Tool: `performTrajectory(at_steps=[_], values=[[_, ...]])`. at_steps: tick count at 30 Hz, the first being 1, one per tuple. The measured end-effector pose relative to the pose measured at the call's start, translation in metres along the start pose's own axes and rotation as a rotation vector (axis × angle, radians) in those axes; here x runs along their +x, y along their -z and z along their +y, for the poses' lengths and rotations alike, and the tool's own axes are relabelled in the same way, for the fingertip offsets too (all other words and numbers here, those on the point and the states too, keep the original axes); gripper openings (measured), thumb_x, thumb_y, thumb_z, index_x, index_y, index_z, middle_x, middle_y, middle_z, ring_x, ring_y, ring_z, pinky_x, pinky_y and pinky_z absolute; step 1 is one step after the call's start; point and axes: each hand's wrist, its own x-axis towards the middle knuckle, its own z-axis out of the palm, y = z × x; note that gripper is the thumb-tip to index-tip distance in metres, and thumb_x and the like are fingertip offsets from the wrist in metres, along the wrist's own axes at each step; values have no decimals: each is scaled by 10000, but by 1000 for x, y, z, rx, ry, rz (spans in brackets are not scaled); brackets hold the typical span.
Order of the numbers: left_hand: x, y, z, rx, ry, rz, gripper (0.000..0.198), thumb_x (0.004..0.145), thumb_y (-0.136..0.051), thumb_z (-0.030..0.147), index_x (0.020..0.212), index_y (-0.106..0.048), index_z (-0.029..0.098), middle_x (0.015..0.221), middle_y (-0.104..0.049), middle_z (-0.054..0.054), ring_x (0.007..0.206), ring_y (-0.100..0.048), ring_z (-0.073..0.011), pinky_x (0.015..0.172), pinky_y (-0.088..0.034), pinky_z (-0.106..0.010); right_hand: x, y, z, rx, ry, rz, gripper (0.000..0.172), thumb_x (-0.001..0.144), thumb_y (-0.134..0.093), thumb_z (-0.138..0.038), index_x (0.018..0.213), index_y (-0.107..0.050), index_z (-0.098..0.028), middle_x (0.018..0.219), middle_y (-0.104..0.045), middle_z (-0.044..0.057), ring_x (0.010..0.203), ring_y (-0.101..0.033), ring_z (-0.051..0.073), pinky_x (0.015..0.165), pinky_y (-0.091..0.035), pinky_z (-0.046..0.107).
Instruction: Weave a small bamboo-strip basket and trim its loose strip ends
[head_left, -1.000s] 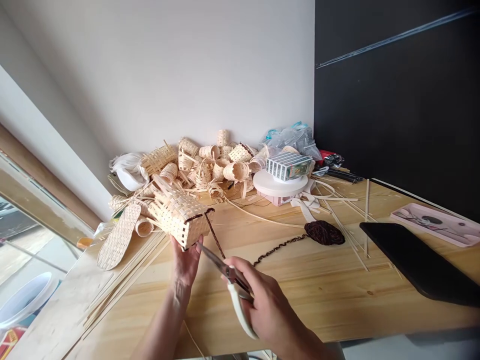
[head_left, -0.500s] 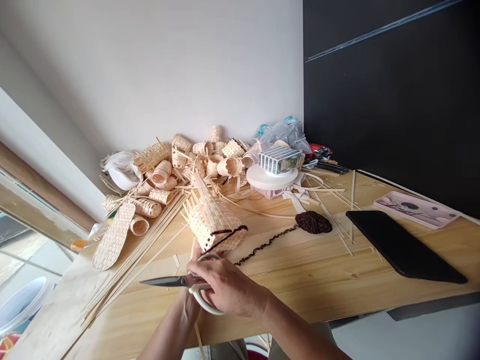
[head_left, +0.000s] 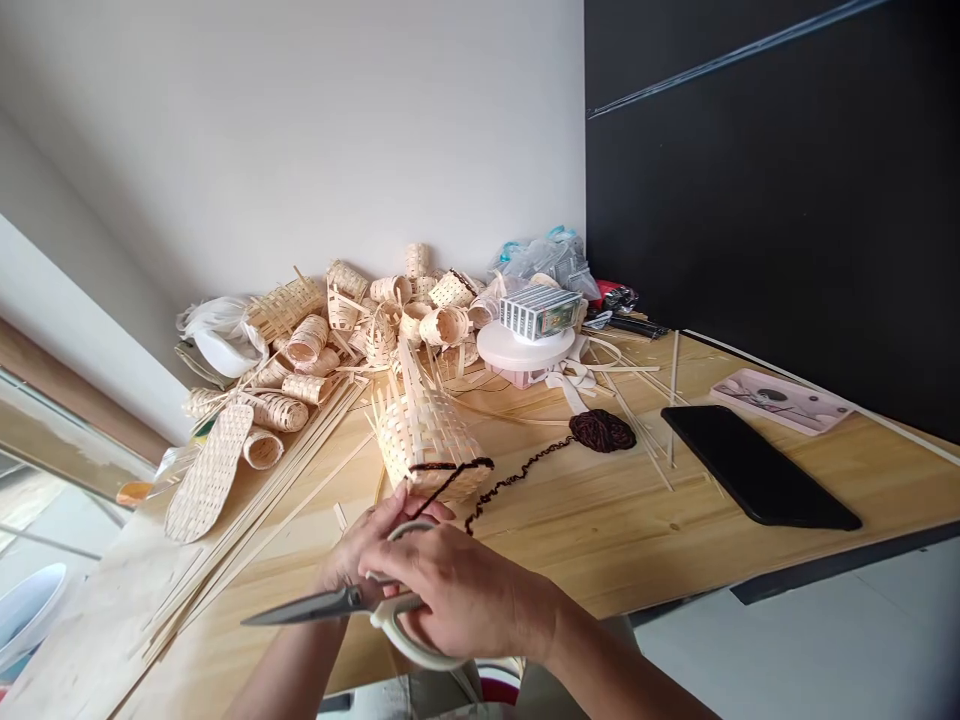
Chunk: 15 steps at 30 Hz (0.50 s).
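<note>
My right hand [head_left: 469, 590] is closed around white-handled scissors [head_left: 307, 607], their dark blades together and pointing left. Behind it, my left hand [head_left: 371, 535] grips the near end of a small woven basket [head_left: 424, 430]; some of its fingers are hidden by the right hand. Loose strip ends stick up from the basket's far side. Dark brown yarn [head_left: 454, 467] runs along the near edge and across that end. A crinkled strand of it leads over the table to a yarn ball [head_left: 602, 430].
Several small woven baskets [head_left: 307, 338] are heaped against the wall. Long thin strips [head_left: 255, 510] and a flat woven oval [head_left: 210, 475] lie at left. A striped box [head_left: 536, 312] sits on a round white stand [head_left: 517, 347]. At right lie a black tablet-like slab [head_left: 757, 465] and a pink tray [head_left: 806, 415].
The scissors and my right hand have come slightly nearer and lower. More of my left hand shows beside the basket's near end. The whole view has shifted a little.
</note>
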Motion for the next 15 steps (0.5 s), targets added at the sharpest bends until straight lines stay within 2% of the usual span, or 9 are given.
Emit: performTrajectory(at_steps=[2,3,5,7,9,12,13,15], values=[[6,-5,2,-22,-37,-92,463,726,-624,536,899,-660,108,746,-634,-66,675,-571,-141,659,-462,-245,-7,-3,-6,-14,-24,-64,167,777,-583,-230,939,-565,-190,733,-647,0,669,-569,145,636,-369,231],[10,-6,3,-39,-65,-101,467,715,-643,528,922,-652,110,750,-624,-55,675,-562,-125,658,-458,-225,-11,-6,-6,-10,-32,-91,165,791,-575,-255,944,-563,-193,736,-647,-1,649,-562,141,603,-356,226],[14,-7,2,-63,-83,-45,427,661,-728,448,916,-634,118,694,-599,-25,632,-555,-102,626,-453,-203,-15,-15,-5,-8,-46,-124,171,817,-550,-291,956,-559,-193,753,-652,4,634,-557,141,562,-332,227],[16,-5,1,-75,-20,19,415,607,-790,326,927,-595,146,669,-593,-5,583,-562,-94,571,-444,-193,-18,-24,-1,-7,-73,-143,175,821,-541,-293,960,-560,-189,761,-654,11,645,-561,148,556,-325,229],[15,-1,0,-79,39,65,465,559,-816,264,936,-560,173,682,-587,14,500,-519,-59,446,-358,-149,-18,-31,3,18,-99,-156,176,811,-545,-277,959,-563,-184,771,-656,19,668,-570,152,568,-336,224],[14,10,-1,47,16,116,442,568,-793,325,920,-578,165,577,-483,64,376,-317,-6,351,-143,-148,-19,-34,6,90,-101,-158,172,794,-551,-257,950,-572,-188,785,-660,23,689,-579,155,590,-356,216],[15,14,-1,127,-13,143,411,579,-778,344,899,-598,159,539,-445,76,371,-273,-8,356,-126,-160,-21,-33,6,117,-111,-147,169,786,-547,-236,947,-574,-192,788,-663,23,688,-581,154,595,-362,214],[19,23,-3,270,-80,214,323,575,-768,333,812,-642,153,517,-460,64,405,-307,-26,388,-191,-171,-29,-29,7,174,-166,-100,170,765,-528,-174,927,-575,-199,772,-661,15,666,-576,143,596,-368,209]])
